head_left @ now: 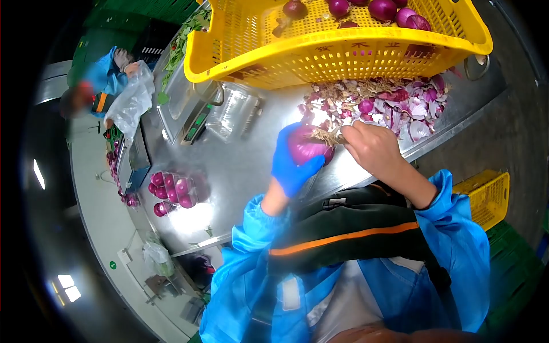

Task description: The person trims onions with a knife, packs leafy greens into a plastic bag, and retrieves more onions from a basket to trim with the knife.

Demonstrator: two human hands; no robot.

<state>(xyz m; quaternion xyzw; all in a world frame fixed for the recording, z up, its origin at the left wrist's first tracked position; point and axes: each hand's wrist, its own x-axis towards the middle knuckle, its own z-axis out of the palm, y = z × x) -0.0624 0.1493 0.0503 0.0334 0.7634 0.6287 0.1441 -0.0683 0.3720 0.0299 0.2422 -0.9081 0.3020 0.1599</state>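
Observation:
My left hand (290, 162), in a blue glove, is wrapped round a large red onion (311, 147) above the steel table (229, 166). The onion's dry roots point up and to the right. My right hand (372, 146) is bare, its fingers closed at the root end on what looks like a small knife (336, 139), mostly hidden by the fingers. Just beyond the hands lies a heap of purple onion skins and root trimmings (413, 108).
A yellow crate (337, 54) with several onions stands at the table's far side. Packed onions (174, 190) lie at the left, near clear trays (233, 111) and a scale (196, 124). Another person (107, 77) holds a plastic bag (134, 97). Another yellow crate (496, 197) is at the right.

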